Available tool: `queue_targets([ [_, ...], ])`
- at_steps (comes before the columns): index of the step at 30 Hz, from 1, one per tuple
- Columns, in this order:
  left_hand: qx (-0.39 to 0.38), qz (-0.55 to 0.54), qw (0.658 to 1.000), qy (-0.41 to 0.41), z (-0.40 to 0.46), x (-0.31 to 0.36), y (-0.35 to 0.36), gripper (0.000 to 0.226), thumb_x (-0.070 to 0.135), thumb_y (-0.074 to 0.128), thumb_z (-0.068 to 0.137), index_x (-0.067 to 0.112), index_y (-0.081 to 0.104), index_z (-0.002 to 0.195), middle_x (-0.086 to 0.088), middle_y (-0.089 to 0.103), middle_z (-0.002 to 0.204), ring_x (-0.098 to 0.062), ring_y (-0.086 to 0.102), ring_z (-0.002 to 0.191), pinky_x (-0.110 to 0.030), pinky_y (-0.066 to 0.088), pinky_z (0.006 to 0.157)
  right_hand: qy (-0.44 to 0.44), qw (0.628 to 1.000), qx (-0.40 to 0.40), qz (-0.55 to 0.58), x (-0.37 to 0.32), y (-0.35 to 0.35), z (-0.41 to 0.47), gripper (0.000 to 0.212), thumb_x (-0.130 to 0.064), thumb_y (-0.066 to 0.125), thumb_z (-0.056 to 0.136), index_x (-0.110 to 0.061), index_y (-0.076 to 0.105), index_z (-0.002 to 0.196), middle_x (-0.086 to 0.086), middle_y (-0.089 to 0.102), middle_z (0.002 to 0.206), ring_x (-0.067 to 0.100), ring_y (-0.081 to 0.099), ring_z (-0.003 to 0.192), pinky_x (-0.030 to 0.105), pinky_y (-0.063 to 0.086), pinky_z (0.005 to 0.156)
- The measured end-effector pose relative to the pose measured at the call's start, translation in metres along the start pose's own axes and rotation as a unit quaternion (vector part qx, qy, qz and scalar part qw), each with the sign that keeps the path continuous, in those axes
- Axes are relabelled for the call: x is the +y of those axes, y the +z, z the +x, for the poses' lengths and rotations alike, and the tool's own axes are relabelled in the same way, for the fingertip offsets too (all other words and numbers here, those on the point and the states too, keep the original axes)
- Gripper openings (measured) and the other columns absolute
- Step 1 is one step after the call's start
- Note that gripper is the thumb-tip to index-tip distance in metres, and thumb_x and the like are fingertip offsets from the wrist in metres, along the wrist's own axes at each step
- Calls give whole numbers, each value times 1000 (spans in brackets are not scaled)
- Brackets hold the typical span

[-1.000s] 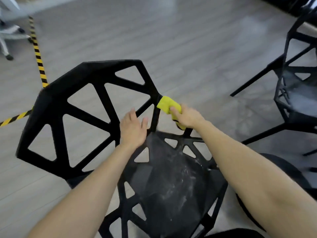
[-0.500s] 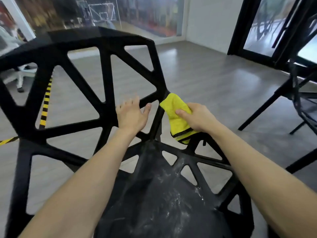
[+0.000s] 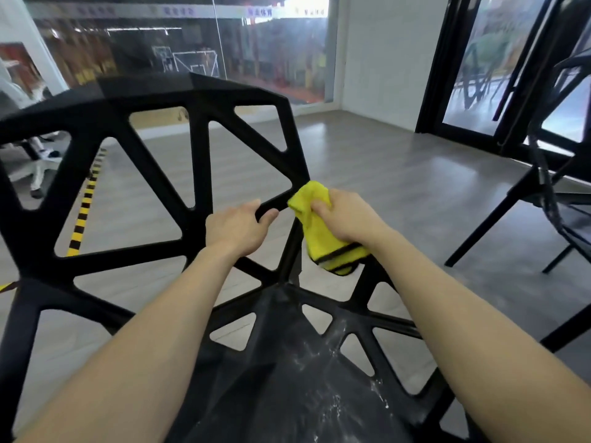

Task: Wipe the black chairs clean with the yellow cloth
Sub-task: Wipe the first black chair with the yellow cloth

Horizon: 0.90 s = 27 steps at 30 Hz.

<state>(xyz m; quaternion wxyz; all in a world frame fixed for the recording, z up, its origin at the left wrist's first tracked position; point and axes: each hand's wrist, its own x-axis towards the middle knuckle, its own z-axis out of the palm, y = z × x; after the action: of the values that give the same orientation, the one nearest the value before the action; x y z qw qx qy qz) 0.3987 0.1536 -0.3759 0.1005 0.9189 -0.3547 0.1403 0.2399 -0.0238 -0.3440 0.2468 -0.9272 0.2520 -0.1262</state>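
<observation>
A black chair [image 3: 153, 174] with a lattice of triangular holes fills the view, its backrest rising in front of me and its seat below, smeared with white marks. My left hand [image 3: 235, 230] grips a slanted strut of the backrest, fingers curled over it. My right hand [image 3: 347, 220] holds the yellow cloth [image 3: 315, 231] bunched against the backrest's right edge, where it meets the armrest strut. The cloth's black-trimmed lower corner hangs below my hand.
A second black chair [image 3: 556, 199] stands at the right, legs spread on the grey wooden floor. Yellow-and-black tape [image 3: 84, 209] runs along the floor at the left. A white office-chair base [image 3: 38, 167] sits far left. Glass walls and a black door frame stand behind.
My view has risen from looking down at the floor to looking across the room. Both hands stay at the same spot on the backrest; the cloth has unfolded and hangs lower.
</observation>
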Motion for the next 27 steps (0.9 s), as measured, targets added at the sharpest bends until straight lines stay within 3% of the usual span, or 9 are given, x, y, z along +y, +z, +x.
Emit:
queue_targets([
  [2,7,-6,1000,-2,-2,2,1,50,71,27,108,30,55,108,6,65,86,-27,64,85,-39,41,69,24,999,24,-42,28,2,-46,43,-51,49,108,-11,59,120,21,69,113,45,62,109,44,42,78],
  [5,-2,-33,999,-12,-3,4,1,43,70,31,108,31,47,98,7,62,80,-24,60,81,-40,43,70,51,997,-13,-55,52,-6,-103,38,-52,52,107,-15,54,117,21,71,113,46,64,110,44,43,78],
  [8,-18,-43,999,-12,2,3,1,45,71,32,107,33,54,98,8,64,81,-21,61,81,-38,43,69,51,993,-71,-85,26,-21,-58,46,-46,44,112,-6,57,131,25,65,133,43,60,124,42,43,89],
  [10,-26,-40,999,-12,5,1,1,47,72,32,107,33,57,97,10,64,81,-19,60,81,-37,40,66,34,997,-66,-24,-3,-17,-5,49,-42,43,113,-2,56,138,25,62,139,42,58,128,41,42,92],
  [13,-20,-42,999,-24,9,-3,4,49,73,32,106,33,58,97,9,64,82,-22,63,85,-38,42,68,9,1000,-24,8,-11,-2,26,42,-41,47,110,-7,57,132,21,66,128,40,62,116,39,41,81],
  [16,-23,-51,998,-26,9,-4,5,50,73,33,106,30,54,90,8,65,80,-20,63,82,-39,43,68,12,997,25,-79,25,1,-42,40,-45,48,109,-9,50,126,26,69,110,49,63,103,44,36,71],
  [19,-32,-59,997,-26,8,1,2,49,71,35,106,29,51,86,6,65,80,-22,62,82,-39,41,68,27,996,42,-71,55,-2,-107,32,-46,50,109,-14,46,115,21,71,97,48,65,93,43,33,66],
  [22,-20,-55,998,-26,5,5,3,47,69,36,107,29,50,87,5,64,81,-23,61,82,-38,40,67,22,994,-7,-109,30,-10,-59,39,-46,46,111,-8,48,116,26,68,113,47,64,106,43,34,73],
  [27,-20,-54,998,-39,10,2,2,50,70,34,108,28,45,82,6,61,81,-26,59,83,-39,37,67,3,1000,-16,-4,-12,-1,38,44,-45,49,108,-8,58,132,17,67,128,39,62,117,43,48,88],
])
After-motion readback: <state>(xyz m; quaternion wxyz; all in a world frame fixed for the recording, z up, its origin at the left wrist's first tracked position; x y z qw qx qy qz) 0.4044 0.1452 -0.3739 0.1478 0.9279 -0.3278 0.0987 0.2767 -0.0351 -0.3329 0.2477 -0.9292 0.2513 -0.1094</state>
